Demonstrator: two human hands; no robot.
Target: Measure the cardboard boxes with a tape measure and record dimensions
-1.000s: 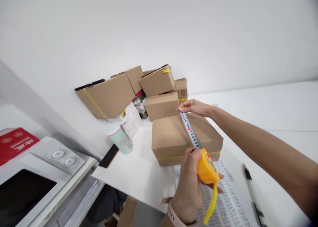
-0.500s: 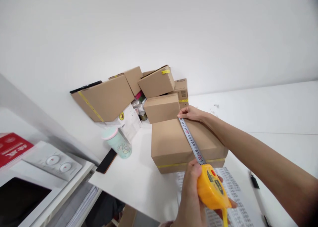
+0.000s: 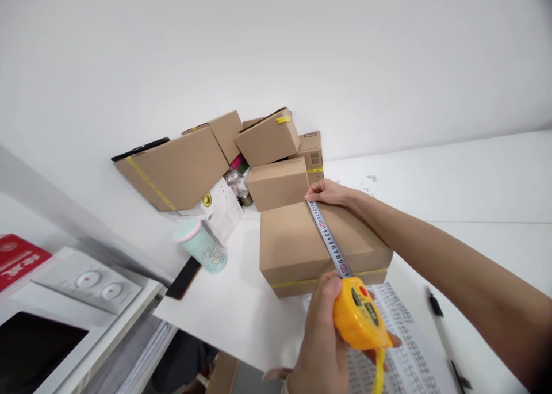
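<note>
A flat cardboard box point(image 3: 297, 238) with a yellow strap lies on the white table point(image 3: 474, 181). A metal tape blade point(image 3: 330, 241) stretches across its top from far edge to near edge. My right hand point(image 3: 325, 191) pinches the blade's end against the box's far edge. My left hand point(image 3: 323, 319) grips the yellow tape measure case point(image 3: 360, 319) at the box's near edge, with a yellow wrist strap hanging below.
Several cardboard boxes point(image 3: 267, 141) are piled against the wall behind. A mint cup point(image 3: 200, 245), a black phone point(image 3: 183, 278) and a white packet point(image 3: 222, 207) sit left. A printed sheet point(image 3: 397, 336) and a pen point(image 3: 444, 336) lie near the front. A white appliance point(image 3: 64, 308) stands at left.
My left hand has drawn the yellow case toward me, from the box's top to its near edge, so more blade lies out. My right hand stayed at the far edge.
</note>
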